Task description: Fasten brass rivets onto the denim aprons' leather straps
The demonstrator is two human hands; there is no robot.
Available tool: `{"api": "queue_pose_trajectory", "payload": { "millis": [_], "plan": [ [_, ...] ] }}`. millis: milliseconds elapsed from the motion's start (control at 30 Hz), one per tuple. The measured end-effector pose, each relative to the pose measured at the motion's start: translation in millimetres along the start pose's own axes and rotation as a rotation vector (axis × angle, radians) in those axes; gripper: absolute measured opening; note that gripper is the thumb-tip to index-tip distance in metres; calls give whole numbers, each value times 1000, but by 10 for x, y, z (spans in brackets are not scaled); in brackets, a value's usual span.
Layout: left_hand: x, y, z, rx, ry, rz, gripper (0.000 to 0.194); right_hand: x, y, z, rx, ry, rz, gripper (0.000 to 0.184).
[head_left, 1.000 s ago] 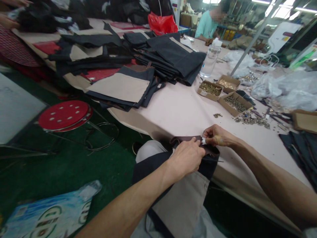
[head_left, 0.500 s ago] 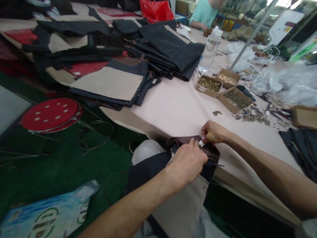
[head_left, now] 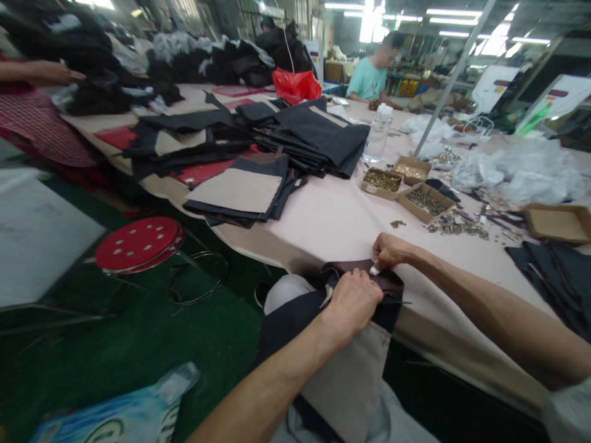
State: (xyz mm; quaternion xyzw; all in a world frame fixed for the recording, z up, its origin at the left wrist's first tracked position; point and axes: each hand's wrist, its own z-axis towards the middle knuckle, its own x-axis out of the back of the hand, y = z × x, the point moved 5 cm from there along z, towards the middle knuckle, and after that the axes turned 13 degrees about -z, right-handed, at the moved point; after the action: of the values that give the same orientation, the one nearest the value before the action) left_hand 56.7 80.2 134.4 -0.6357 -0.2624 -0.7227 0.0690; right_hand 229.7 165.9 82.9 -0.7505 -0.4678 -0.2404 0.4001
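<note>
A dark and beige fabric piece (head_left: 344,381) with a brown leather-like edge (head_left: 348,266) lies across my lap against the table's edge. My left hand (head_left: 353,301) is closed on its upper part, fingers curled over the brown edge. Just beyond, my right hand (head_left: 390,251) is closed in a pinch at the same edge. A small white item (head_left: 373,270) shows under its fingers; its kind I cannot make out. A thin dark strip or tool tip pokes out to the right of the piece.
On the table stand small cardboard boxes of metal fittings (head_left: 425,202), loose fittings (head_left: 457,224), a clear bottle (head_left: 377,132) and stacked dark fabric pieces (head_left: 314,138). Dark pieces (head_left: 554,280) lie at right. A red stool (head_left: 138,243) stands at left. Two other people work further off.
The head view has tilted up, so more of the room shows and a person's arm appears at far left. Both hands stay at the brown edge with little visible movement.
</note>
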Motion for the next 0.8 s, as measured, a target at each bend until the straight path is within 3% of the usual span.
{"api": "queue_pose_trajectory", "payload": {
  "millis": [133, 233, 300, 467, 600, 700, 800],
  "plan": [
    [110, 6, -175, 53, 48, 19, 15, -90, 99, -147, 156, 75, 148, 30],
    [286, 15, -357, 106, 112, -3, 27, -182, 238, -304, 279, 202, 303, 36],
    [423, 51, -469, 106, 148, -19, 31, -230, 359, -406, 307, 305, 455, 41],
    [679, 88, -616, 93, 209, -22, 14, -321, 543, -558, 343, 453, 715, 50],
    [777, -21, -629, 100, 230, -169, 15, -332, 541, -744, 359, 589, 706, 47],
    [845, -110, -632, 91, 244, -393, 27, -313, 422, -1063, 429, 723, 589, 40],
    [909, -168, -632, 109, 231, -664, 35, -346, 186, -1399, 475, 716, 453, 35]
  ]
}}
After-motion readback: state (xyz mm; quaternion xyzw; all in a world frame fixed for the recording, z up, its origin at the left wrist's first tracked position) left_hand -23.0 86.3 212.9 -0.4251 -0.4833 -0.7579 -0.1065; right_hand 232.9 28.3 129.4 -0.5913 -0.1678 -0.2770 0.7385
